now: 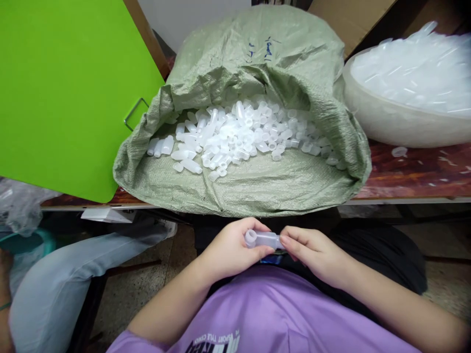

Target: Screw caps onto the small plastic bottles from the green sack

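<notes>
Wooden table [415, 174] holds a woven sack [257, 189] of vials [235, 137]; lower centre, left hand [228, 251] and right hand [312, 254] pinch one plastic vial [263, 239] endwise; I'd grip lightly, level.

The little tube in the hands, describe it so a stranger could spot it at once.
Find the green woven sack lying open. Just below it, the left hand and right hand meet over a purple shirt. Between them is the translucent tube, the only piece held.

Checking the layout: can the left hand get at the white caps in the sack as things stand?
Probably yes: the sack lies open just ahead with nothing between, though the left hand and right hand both hold a tube.
</notes>
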The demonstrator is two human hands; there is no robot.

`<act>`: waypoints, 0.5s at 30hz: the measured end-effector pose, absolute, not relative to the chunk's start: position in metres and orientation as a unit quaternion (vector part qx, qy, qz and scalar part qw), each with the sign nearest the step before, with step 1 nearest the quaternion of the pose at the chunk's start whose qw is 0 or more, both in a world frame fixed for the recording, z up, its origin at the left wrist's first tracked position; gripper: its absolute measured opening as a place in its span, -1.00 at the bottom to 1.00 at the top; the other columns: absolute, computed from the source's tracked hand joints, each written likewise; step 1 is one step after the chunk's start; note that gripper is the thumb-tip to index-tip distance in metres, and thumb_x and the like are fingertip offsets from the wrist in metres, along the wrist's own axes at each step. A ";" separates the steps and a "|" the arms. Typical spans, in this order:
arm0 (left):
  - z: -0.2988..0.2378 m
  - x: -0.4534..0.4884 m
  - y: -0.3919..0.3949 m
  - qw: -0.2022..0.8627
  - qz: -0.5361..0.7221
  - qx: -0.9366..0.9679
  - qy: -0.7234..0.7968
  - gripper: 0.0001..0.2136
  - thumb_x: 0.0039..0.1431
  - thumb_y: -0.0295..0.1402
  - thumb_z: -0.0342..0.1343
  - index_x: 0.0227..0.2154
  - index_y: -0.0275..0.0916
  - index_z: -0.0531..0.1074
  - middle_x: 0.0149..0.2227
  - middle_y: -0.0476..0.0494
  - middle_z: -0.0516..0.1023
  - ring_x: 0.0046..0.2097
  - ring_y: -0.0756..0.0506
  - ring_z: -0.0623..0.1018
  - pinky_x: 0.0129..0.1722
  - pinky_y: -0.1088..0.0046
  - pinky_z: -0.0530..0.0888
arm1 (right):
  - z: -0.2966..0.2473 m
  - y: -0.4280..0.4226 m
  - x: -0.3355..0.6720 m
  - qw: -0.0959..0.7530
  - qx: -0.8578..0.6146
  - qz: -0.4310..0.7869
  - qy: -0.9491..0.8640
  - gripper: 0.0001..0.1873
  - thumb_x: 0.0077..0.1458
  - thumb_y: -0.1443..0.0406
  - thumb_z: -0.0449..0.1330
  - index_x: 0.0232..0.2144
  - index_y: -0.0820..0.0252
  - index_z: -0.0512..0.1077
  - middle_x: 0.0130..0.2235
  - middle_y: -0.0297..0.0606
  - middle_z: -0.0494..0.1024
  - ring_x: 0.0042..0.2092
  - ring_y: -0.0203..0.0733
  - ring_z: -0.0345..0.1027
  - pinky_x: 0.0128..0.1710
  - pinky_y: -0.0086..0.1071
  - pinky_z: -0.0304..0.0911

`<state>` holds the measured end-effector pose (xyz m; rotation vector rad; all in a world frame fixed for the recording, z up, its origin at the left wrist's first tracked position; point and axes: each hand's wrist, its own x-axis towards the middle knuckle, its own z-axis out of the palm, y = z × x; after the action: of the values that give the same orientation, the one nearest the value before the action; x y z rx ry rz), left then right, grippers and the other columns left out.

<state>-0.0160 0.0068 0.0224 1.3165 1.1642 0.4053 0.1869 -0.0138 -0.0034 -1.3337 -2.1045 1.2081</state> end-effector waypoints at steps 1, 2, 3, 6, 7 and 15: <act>0.022 -0.017 0.007 0.627 0.173 0.569 0.503 -0.71 -0.11 -0.33 0.26 -0.28 -0.29 0.41 -0.38 -0.04 0.50 -0.38 0.02 0.44 -0.35 0.51 0.38 | -0.004 -0.014 0.188 0.198 -0.464 0.408 -0.761 -0.64 0.25 0.18 -0.13 -0.44 0.19 0.34 -0.46 -0.30 0.43 -0.44 -0.31 0.30 -0.48 -0.46 0.23; 0.022 -0.017 0.007 0.639 0.171 0.561 0.497 -0.71 -0.11 -0.33 0.26 -0.29 -0.30 0.40 -0.39 -0.04 0.50 -0.38 0.03 0.44 -0.35 0.51 0.37 | -0.005 -0.015 0.189 0.219 -0.449 0.361 -0.787 -0.69 0.23 0.18 -0.10 -0.38 0.21 0.36 -0.36 -0.23 0.46 -0.36 -0.27 0.34 -0.41 -0.43 0.27; 0.023 -0.018 0.008 0.656 0.168 0.550 0.489 -0.70 -0.12 -0.32 0.27 -0.30 -0.30 0.40 -0.41 -0.02 0.48 -0.41 0.04 0.43 -0.37 0.53 0.36 | -0.004 -0.015 0.190 0.239 -0.428 0.298 -0.820 -0.74 0.20 0.19 -0.04 -0.28 0.22 0.36 -0.25 -0.15 0.46 -0.27 -0.22 0.35 -0.33 -0.38 0.29; 0.024 -0.022 0.013 0.714 0.130 0.523 0.446 -0.68 -0.16 -0.30 0.30 -0.33 -0.31 0.40 -0.48 0.04 0.42 -0.49 0.10 0.34 -0.47 0.59 0.30 | -0.001 -0.015 0.192 0.271 -0.339 0.116 -0.893 -0.76 0.11 0.22 0.06 -0.21 0.25 0.36 -0.24 -0.10 0.46 -0.28 -0.18 0.33 -0.32 -0.33 0.25; 0.024 -0.023 0.014 0.734 0.110 0.518 0.425 -0.68 -0.17 -0.30 0.30 -0.33 -0.32 0.40 -0.49 0.05 0.41 -0.50 0.11 0.32 -0.49 0.60 0.29 | 0.000 -0.015 0.191 0.274 -0.312 0.089 -0.905 -0.80 0.10 0.22 0.05 -0.31 0.23 0.37 -0.34 -0.15 0.46 -0.36 -0.21 0.31 -0.38 -0.35 0.21; 0.011 -0.022 0.009 0.712 0.102 0.518 0.462 -0.65 -0.14 -0.19 0.27 -0.35 -0.31 0.37 -0.53 0.06 0.35 -0.56 0.12 0.25 -0.60 0.62 0.19 | -0.016 -0.007 0.177 0.185 -0.384 0.380 -0.821 -0.66 0.12 0.20 -0.04 -0.66 0.16 0.14 -0.61 -0.41 0.21 -0.58 -0.39 0.07 -0.59 -0.48 -0.02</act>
<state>-0.0221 0.0089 0.0114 1.1495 1.0254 0.2259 0.1766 -0.0072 -0.0155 -1.0808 -2.3132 1.0703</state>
